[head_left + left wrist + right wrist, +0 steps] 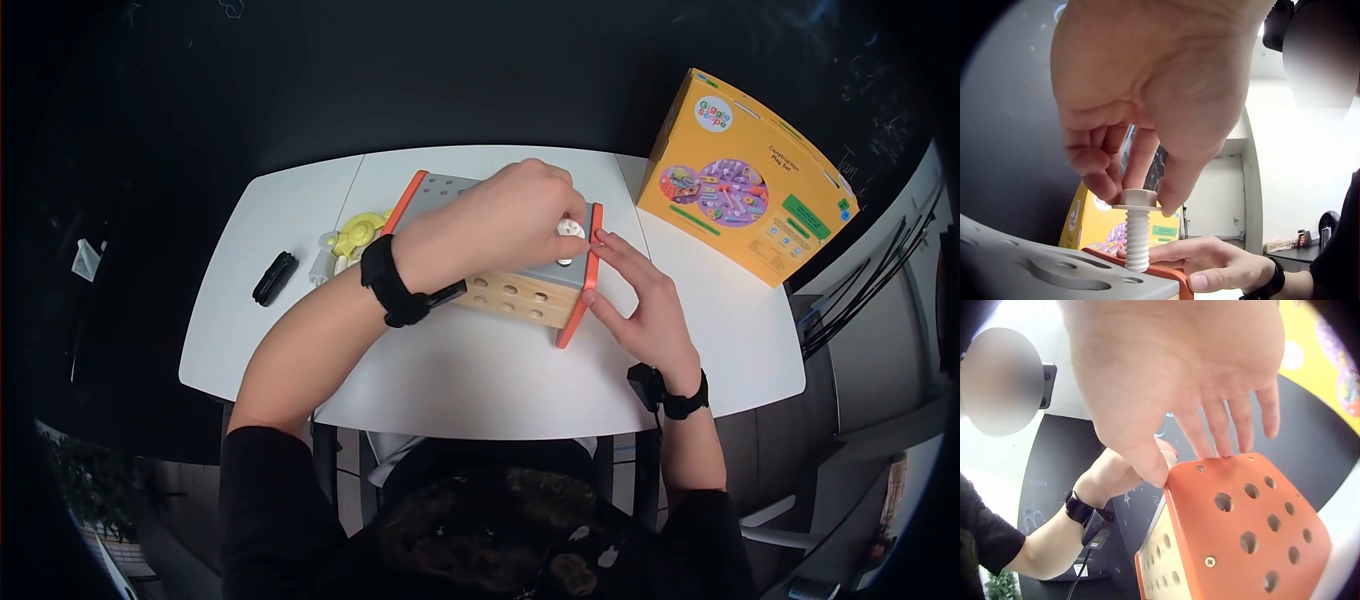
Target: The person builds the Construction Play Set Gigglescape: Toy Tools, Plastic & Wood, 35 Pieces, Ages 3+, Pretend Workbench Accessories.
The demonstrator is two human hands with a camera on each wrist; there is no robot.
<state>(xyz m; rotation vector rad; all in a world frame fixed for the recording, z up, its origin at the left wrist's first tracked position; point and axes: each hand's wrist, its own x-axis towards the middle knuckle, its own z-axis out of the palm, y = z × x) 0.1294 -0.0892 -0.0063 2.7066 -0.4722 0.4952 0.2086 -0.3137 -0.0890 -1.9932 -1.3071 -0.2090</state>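
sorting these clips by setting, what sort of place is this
Some indoor room, perhaps a studio or playroom, though which is uncertain. A white table stands by a scribbled black wall, and a yellow toy box sits on the table.

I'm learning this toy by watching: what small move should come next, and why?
Probably a gentle downward twist of the white screw by the left hand: it pinches the screw's head, much thread shows above the grey top, and the right hand touches the orange end panel.
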